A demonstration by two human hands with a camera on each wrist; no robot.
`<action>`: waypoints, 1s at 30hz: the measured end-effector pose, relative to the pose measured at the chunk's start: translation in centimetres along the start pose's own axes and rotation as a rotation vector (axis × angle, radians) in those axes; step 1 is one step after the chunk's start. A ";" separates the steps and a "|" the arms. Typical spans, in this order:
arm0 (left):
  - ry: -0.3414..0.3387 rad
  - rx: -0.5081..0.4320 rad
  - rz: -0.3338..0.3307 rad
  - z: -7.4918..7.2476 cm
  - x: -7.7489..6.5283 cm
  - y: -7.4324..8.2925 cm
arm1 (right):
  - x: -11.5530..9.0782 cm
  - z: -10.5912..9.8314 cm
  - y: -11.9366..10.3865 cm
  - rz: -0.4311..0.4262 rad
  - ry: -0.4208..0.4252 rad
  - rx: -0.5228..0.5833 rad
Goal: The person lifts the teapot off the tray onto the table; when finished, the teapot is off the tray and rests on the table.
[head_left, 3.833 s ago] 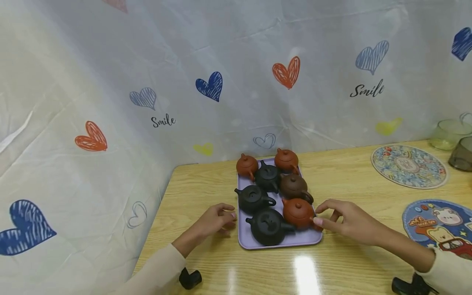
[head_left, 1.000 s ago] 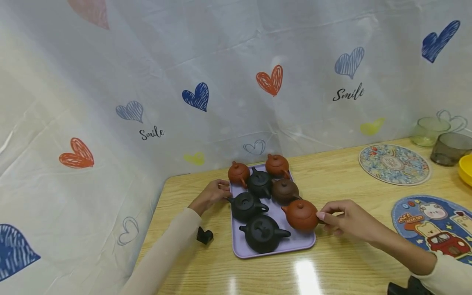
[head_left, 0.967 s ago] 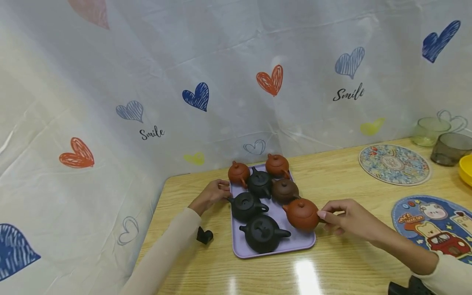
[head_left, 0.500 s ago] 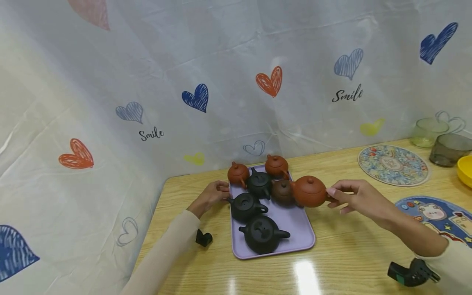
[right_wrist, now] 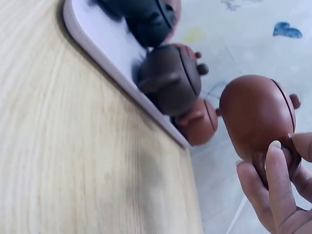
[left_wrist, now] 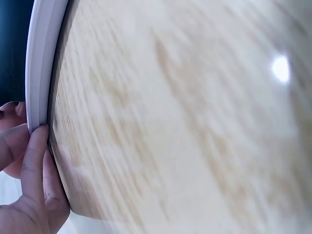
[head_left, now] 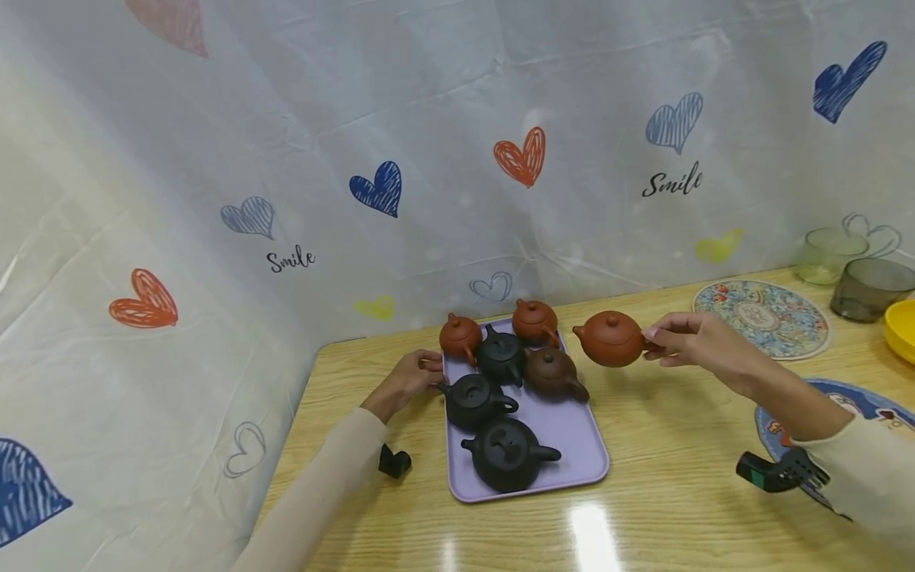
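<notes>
My right hand grips the handle of a reddish-brown clay teapot, held in the air just right of the tray with its spout to the left. In the right wrist view, the fingertips curl round that handle. A lilac tray carries small teapots: two red-brown ones at the back, a dark brown teapot at the right, and several black ones, including a large black teapot in front. At the tray's left side, my left hand pinches the rim.
Further right lie a round floral placemat and a blue cartoon mat, partly behind the right arm. Two glass cups, one greenish and one smoky, stand beyond with a yellow bowl. A heart-printed curtain borders the wooden table.
My right hand has taken hold of the red-brown teapot and lifted it off the tray's front right, up and to the right. My left hand has moved back along the tray's left edge.
</notes>
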State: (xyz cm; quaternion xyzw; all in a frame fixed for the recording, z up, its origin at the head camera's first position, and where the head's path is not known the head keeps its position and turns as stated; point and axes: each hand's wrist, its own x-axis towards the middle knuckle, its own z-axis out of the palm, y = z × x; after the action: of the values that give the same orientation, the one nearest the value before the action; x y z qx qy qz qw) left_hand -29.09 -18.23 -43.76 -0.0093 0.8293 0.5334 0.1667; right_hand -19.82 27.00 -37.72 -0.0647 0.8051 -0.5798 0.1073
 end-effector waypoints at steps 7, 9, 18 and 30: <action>0.000 -0.013 0.028 0.1 0.5 0.1 | 2.6 -1.5 0.7 -0.025 0.005 -0.020; -0.002 -0.008 0.032 0.0 0.5 0.0 | 3.3 -1.8 1.0 -0.023 0.006 -0.032; 0.014 -0.006 0.050 -0.4 0.6 0.0 | 6.4 -2.5 2.6 -0.020 -0.024 -0.060; -0.018 -0.026 0.020 -0.7 0.8 -0.3 | 8.5 -2.8 3.3 0.017 -0.053 -0.067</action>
State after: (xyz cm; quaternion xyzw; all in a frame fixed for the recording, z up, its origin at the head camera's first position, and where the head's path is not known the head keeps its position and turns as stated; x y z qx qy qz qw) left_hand -30.02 -18.79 -44.00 0.0015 0.8208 0.5458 0.1687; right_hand -28.65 28.71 -40.81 -0.0767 0.8214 -0.5496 0.1315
